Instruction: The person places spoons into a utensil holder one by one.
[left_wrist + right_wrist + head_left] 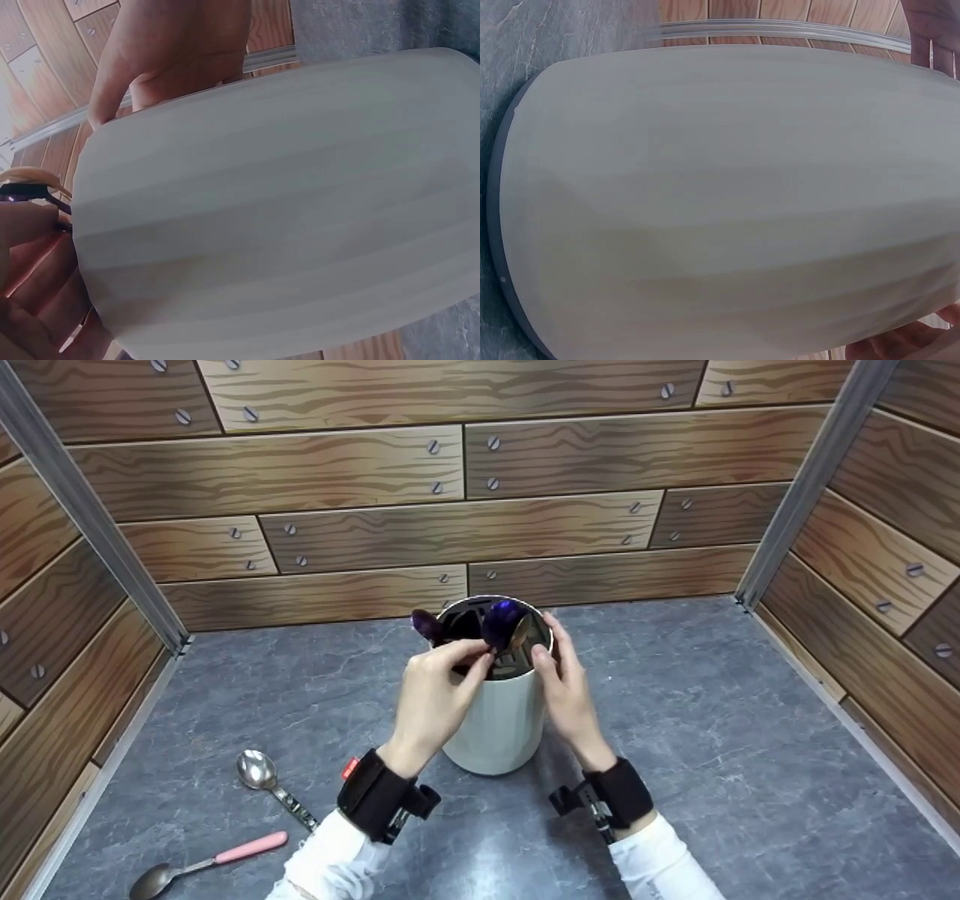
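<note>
White and faintly ribbed, the utensil holder (499, 724) stands upright on the grey stone-patterned countertop (712, 735), near the middle and close to the wooden back wall (450, 532). Its rim is metallic and its inside is dark. Two spoons with shiny purple bowls stand in it: one purple spoon (502, 622) rises above the middle of the opening, and a second purple spoon (425, 624) leans over the left edge of the rim. Their handles go down into the dark inside and cannot be seen.

The left hand (435, 697) is raised to the rim from the left side, with the wrist bent and the thumb and fingers brought together at the neck of the middle spoon, just under its bowl; it seems to pinch it there, though the exact contact is hard to make out. The right hand (566, 690) is on the right side of the holder, fingers rather straight and pointing up, with the fingertips (541, 654) touching the rim.

Both wrist views are almost filled by the holder's white wall (285, 210), so they show little: only parts of fingers at the edges, blurred.

Further out, at the front left of the countertop, lie a silver spoon (259, 772) with a patterned handle and a pink-handled spoon (206, 862), well apart from the holder. Both forearms wear black wrist straps (375, 795) and white sleeves (660, 862).
</note>
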`<control>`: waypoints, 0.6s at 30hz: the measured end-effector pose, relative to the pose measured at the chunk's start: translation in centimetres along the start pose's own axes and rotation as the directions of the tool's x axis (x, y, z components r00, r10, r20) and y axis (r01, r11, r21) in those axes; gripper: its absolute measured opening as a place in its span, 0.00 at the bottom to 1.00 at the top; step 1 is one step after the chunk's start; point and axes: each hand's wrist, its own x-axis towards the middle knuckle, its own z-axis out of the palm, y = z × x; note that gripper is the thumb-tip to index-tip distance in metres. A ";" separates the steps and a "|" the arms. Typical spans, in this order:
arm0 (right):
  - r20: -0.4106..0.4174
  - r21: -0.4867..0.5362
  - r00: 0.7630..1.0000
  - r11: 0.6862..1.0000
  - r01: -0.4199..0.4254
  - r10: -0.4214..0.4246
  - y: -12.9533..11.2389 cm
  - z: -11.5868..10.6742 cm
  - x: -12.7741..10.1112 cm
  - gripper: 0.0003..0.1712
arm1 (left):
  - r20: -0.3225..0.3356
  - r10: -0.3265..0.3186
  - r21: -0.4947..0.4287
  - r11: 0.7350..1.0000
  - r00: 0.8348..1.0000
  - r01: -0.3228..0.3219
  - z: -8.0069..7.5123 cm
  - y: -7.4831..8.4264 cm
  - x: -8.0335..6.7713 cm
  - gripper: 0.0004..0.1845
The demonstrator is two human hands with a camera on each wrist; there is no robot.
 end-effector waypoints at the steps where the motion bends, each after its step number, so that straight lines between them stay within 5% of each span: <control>1: 0.001 0.004 1.000 1.000 -0.001 0.001 0.0 0.0 0.0 0.32 | 0.004 0.001 0.003 1.000 1.000 -0.001 0.0 0.0 0.0 0.07; 18: -0.017 -0.021 1.000 1.000 -0.008 0.008 0.1 0.1 0.0 0.32 | 0.023 -0.006 -0.012 1.000 1.000 0.006 -0.1 0.2 -0.1 0.06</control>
